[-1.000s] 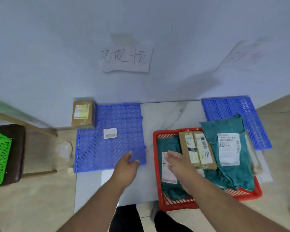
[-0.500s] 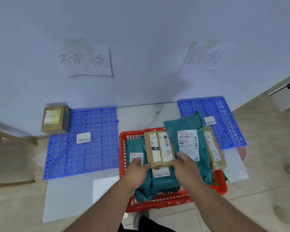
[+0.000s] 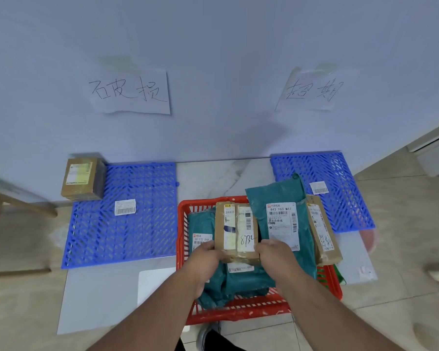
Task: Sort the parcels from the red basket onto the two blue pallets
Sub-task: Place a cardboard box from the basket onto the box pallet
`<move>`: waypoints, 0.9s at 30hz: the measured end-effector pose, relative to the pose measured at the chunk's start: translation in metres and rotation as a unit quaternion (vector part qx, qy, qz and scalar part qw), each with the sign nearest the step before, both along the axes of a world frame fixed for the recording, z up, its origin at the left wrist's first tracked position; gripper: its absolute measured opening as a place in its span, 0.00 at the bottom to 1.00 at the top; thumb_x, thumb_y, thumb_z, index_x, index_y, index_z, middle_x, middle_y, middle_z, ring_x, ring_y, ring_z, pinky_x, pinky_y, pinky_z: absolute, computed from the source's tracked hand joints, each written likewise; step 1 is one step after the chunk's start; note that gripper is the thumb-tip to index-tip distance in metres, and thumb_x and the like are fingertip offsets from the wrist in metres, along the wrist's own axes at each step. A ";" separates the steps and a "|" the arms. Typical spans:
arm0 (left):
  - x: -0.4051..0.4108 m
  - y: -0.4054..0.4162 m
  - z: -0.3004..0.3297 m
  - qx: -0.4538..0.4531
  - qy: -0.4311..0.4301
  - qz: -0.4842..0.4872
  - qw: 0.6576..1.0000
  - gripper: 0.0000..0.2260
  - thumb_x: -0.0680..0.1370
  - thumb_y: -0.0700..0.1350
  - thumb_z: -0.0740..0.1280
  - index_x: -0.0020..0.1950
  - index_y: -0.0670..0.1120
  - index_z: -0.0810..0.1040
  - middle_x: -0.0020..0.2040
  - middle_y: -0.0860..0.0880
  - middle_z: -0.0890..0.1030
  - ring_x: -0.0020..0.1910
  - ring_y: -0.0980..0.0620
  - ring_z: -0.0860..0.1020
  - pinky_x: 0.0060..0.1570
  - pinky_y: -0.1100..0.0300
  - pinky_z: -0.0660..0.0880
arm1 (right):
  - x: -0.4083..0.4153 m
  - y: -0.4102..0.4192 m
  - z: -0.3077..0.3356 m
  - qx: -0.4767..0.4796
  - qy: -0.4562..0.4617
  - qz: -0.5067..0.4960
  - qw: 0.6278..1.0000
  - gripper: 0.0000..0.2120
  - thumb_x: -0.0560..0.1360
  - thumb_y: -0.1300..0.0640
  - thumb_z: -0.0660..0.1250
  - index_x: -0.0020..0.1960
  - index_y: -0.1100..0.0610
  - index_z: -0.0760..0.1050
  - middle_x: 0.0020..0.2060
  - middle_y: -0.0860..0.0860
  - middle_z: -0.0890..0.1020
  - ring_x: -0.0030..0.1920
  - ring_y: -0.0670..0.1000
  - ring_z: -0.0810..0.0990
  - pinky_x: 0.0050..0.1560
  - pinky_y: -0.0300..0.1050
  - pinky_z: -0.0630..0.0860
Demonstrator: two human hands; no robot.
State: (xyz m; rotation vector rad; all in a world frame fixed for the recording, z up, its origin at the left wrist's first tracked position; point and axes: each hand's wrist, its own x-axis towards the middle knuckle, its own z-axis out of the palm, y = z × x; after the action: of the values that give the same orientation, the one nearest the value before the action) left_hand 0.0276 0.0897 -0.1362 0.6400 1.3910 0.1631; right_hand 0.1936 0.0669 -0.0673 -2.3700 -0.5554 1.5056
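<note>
A brown cardboard parcel [image 3: 237, 230] with white labels and the handwritten figure "8732" lay on top of the heap in the red basket [image 3: 181, 224], and both hands had hold of its near end. The left hand [image 3: 205, 257] gripped the near left corner, fingers curled round the edge; the right hand [image 3: 276, 254] clamped the near right corner in the same way. Whether the parcel was lifted clear of the bags below or just resting on them could not be told.

Under it lay a teal mailer bag [image 3: 203, 224] with a white label, and to its right a larger teal mailer bag [image 3: 276, 193] whose far end stuck out over the basket's far rim. A long brown parcel [image 3: 323, 231] (with handwriting on its label) leaned against the basket's right side.

The basket stood on a pale floor panel [image 3: 99, 300] between the two pallets. The left blue pallet [image 3: 137, 236] carried a loose barcode label [image 3: 125, 207], and a cardboard box [image 3: 83, 179] sat at its far left corner against the wall. The right blue pallet [image 3: 345, 203] bore a small barcode label [image 3: 319, 187].

On the wall above each pallet hung a handwritten paper sign: the left sign [image 3: 131, 93] and the right sign [image 3: 314, 91].
</note>
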 end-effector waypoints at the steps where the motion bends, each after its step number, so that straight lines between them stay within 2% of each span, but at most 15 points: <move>1: -0.002 0.000 0.000 0.007 -0.004 0.006 1.000 0.13 0.80 0.43 0.66 0.60 0.56 0.85 0.56 0.56 0.88 0.61 0.51 0.83 0.68 0.48 0.75 | 0.000 0.001 0.000 -0.001 0.003 -0.012 1.000 0.10 0.79 0.62 0.64 0.48 0.60 0.84 0.46 0.56 0.89 0.46 0.54 0.85 0.43 0.47 0.74; 3: -0.008 0.000 0.004 0.027 0.000 0.020 0.999 0.13 0.82 0.45 0.65 0.61 0.57 0.84 0.57 0.56 0.87 0.60 0.53 0.82 0.68 0.49 0.75 | -0.002 0.002 -0.001 0.000 0.005 -0.027 1.000 0.10 0.76 0.63 0.65 0.46 0.59 0.86 0.45 0.55 0.90 0.52 0.59 0.87 0.47 0.49 0.77; 5: -0.014 0.000 0.012 0.053 0.007 0.055 0.997 0.11 0.83 0.46 0.64 0.62 0.57 0.83 0.58 0.56 0.85 0.59 0.54 0.81 0.67 0.49 0.76 | -0.007 0.003 0.003 0.010 0.010 -0.031 0.999 0.11 0.76 0.63 0.65 0.46 0.59 0.87 0.44 0.52 0.90 0.53 0.58 0.87 0.49 0.51 0.81; 7: -0.022 0.000 0.022 0.057 -0.011 0.106 0.993 0.10 0.85 0.45 0.64 0.62 0.53 0.82 0.58 0.54 0.85 0.58 0.54 0.82 0.59 0.55 0.81 | -0.016 0.002 0.014 0.035 0.012 -0.020 0.999 0.12 0.78 0.63 0.64 0.46 0.57 0.87 0.45 0.50 0.90 0.49 0.53 0.87 0.47 0.53 0.84; 9: -0.030 -0.001 0.037 0.066 -0.032 0.153 0.986 0.09 0.85 0.43 0.63 0.61 0.49 0.81 0.57 0.51 0.86 0.56 0.54 0.83 0.48 0.62 0.81 | -0.024 0.001 0.026 0.072 0.001 -0.009 0.997 0.12 0.80 0.61 0.64 0.47 0.53 0.86 0.46 0.47 0.89 0.48 0.50 0.86 0.42 0.46 0.81; 10: -0.035 -0.001 0.045 0.076 -0.033 0.166 0.983 0.08 0.86 0.43 0.64 0.61 0.48 0.81 0.57 0.49 0.86 0.56 0.53 0.84 0.47 0.62 0.81 | -0.027 0.001 0.031 0.095 -0.005 -0.006 0.995 0.11 0.81 0.60 0.65 0.49 0.51 0.86 0.47 0.46 0.88 0.49 0.49 0.86 0.42 0.45 0.79; 14: -0.057 0.004 0.071 0.143 -0.023 0.213 0.966 0.06 0.85 0.41 0.65 0.59 0.47 0.81 0.54 0.48 0.87 0.53 0.51 0.85 0.57 0.52 0.82 | -0.046 0.014 0.047 0.166 0.007 0.002 0.986 0.08 0.82 0.59 0.66 0.53 0.49 0.82 0.49 0.43 0.86 0.50 0.46 0.83 0.44 0.44 0.78; 17: -0.077 0.015 0.083 0.194 0.008 0.230 0.954 0.06 0.83 0.39 0.67 0.58 0.46 0.80 0.54 0.46 0.88 0.53 0.48 0.86 0.57 0.51 0.82 | -0.071 0.032 0.052 0.183 0.036 0.009 0.982 0.08 0.83 0.59 0.67 0.52 0.47 0.80 0.49 0.45 0.86 0.50 0.47 0.84 0.45 0.46 0.82; 19: -0.094 0.027 0.088 0.212 0.029 0.233 0.949 0.07 0.83 0.38 0.67 0.59 0.46 0.79 0.54 0.48 0.88 0.51 0.52 0.87 0.55 0.55 0.82 | -0.090 0.048 0.048 0.185 0.049 0.012 0.982 0.07 0.83 0.59 0.67 0.53 0.48 0.80 0.50 0.47 0.87 0.49 0.49 0.86 0.48 0.49 0.85; 21: -0.115 0.040 0.085 0.214 0.047 0.241 0.945 0.11 0.83 0.38 0.67 0.64 0.48 0.78 0.56 0.52 0.86 0.51 0.57 0.86 0.58 0.55 0.82 | -0.113 0.066 0.042 0.183 0.066 0.030 0.980 0.07 0.83 0.59 0.67 0.53 0.49 0.81 0.48 0.46 0.87 0.47 0.48 0.86 0.43 0.46 0.84; 23: -0.138 0.054 0.077 0.212 0.067 0.239 0.945 0.15 0.83 0.39 0.66 0.68 0.50 0.78 0.58 0.54 0.86 0.54 0.56 0.86 0.62 0.52 0.82 | -0.137 0.083 0.033 0.176 0.068 0.053 0.980 0.07 0.84 0.59 0.66 0.52 0.49 0.80 0.48 0.44 0.85 0.45 0.45 0.84 0.37 0.41 0.78; 27: -0.182 0.086 0.054 0.220 0.102 0.234 0.942 0.10 0.84 0.42 0.66 0.62 0.54 0.81 0.55 0.55 0.88 0.51 0.60 0.86 0.52 0.61 0.81 | -0.188 0.123 -0.003 0.145 0.058 0.073 0.985 0.07 0.83 0.59 0.68 0.49 0.48 0.79 0.47 0.44 0.83 0.47 0.45 0.83 0.35 0.36 0.78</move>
State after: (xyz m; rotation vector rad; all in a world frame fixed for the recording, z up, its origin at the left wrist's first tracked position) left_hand -0.1548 0.1757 -0.0817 0.6943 1.7102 0.8254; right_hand 0.0058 0.1902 -0.0702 -2.0460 -0.8719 1.4950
